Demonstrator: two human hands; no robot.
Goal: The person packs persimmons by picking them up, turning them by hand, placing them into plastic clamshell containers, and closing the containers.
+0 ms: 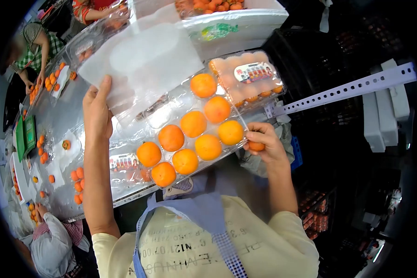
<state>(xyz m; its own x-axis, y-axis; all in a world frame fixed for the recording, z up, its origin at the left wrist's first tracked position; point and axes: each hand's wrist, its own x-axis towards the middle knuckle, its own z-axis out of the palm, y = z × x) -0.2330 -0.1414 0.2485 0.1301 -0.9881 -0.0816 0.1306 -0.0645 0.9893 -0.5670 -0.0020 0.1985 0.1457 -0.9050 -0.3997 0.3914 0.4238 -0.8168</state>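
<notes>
In front of me a clear plastic fruit box (178, 146) lies tilted, with rows of round orange fruits (193, 123) in its cups and some cups bare. My left hand (97, 109) is closed on the near left edge of a thin translucent white sheet (146, 60), which is raised behind the fruit. At the box's right edge my right hand (268, 146) is closed, fingertips touching the rim. One orange fruit (256, 146) shows beneath its curled fingers, partly hidden.
A packed fruit box with a label (248, 76) stands behind the right corner. Farther back is a white foam crate (245, 28) of fruit. Loose fruits and papers lie on the metal table (76, 118) near a green scale (25, 134). Co-workers are along its left and far sides. A perforated metal bar (343, 90) juts out right.
</notes>
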